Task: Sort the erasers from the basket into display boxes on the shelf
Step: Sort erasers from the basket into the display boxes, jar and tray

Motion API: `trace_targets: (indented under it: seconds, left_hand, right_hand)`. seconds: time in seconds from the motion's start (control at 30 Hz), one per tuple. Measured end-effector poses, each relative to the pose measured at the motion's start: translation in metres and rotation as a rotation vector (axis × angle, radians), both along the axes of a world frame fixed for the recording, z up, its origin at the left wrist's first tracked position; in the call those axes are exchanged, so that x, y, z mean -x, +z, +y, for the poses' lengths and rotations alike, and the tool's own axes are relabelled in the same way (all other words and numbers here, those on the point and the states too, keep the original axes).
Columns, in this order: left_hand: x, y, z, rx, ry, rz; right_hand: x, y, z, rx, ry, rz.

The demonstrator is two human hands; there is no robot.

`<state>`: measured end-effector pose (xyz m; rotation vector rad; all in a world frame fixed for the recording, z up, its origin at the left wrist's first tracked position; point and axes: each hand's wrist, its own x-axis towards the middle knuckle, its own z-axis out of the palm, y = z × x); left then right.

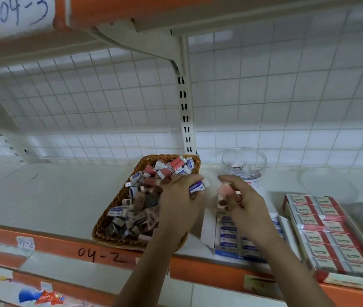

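Our left grip [180,196] is curled round a blue eraser [199,186], pinched between thumb and fingers, and hangs over the right rim of the basket [115,202]. Our right grip [242,200] is just beside it, apart from it, and holds a pink eraser [225,189] at the fingertips. Something brownish sits under that eraser, but we cannot tell what it is. The basket stands on the shelf [54,196], heaped with mixed erasers [140,209] in blue, pink and brown sleeves. Just right of it, below our right grip, lies the blue box [207,231], holding rows of blue erasers. Further right, the red box [286,203] is packed in neat rows. Behind our hands, near the back wall, stands a clear jar [244,162] with a few small pieces inside.
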<state>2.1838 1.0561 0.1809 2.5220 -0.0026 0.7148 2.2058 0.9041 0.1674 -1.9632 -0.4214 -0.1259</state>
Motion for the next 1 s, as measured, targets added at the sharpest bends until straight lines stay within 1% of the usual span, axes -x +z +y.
trace_targets:
  seconds: [0.17, 0.33, 0.47, 0.57, 0.73, 0.9, 1.0]
  left_hand:
    - [-0.004, -0.004, -0.03, 0.12, -0.102, 0.085]
    - [-0.006, -0.012, -0.046, 0.051, -0.249, 0.252]
    - [-0.005, -0.016, -0.052, 0.084, -0.199, 0.289]
    - [-0.004, -0.013, -0.051, -0.007, -0.169, 0.297]
    - [0.001, -0.01, -0.047, -0.121, -0.17, 0.374]
    - [0.005, -0.009, -0.047, -0.257, -0.173, 0.402]
    - [0.005, -0.009, -0.048, -0.321, -0.157, 0.389]
  right_hand:
    - [0.002, -0.006, -0.03, 0.042, -0.099, 0.071]
    - [0.007, -0.011, -0.055, 0.081, -0.132, 0.029]
    - [0.008, -0.014, -0.066, 0.098, -0.166, 0.061]
    - [0.01, -0.016, -0.068, 0.136, -0.147, 0.069]
    - [0.01, -0.018, -0.067, 0.199, -0.148, 0.053]
    - [0.01, -0.021, -0.068, 0.185, -0.147, 0.012]
    - [0.009, -0.022, -0.068, 0.191, -0.156, 0.021]
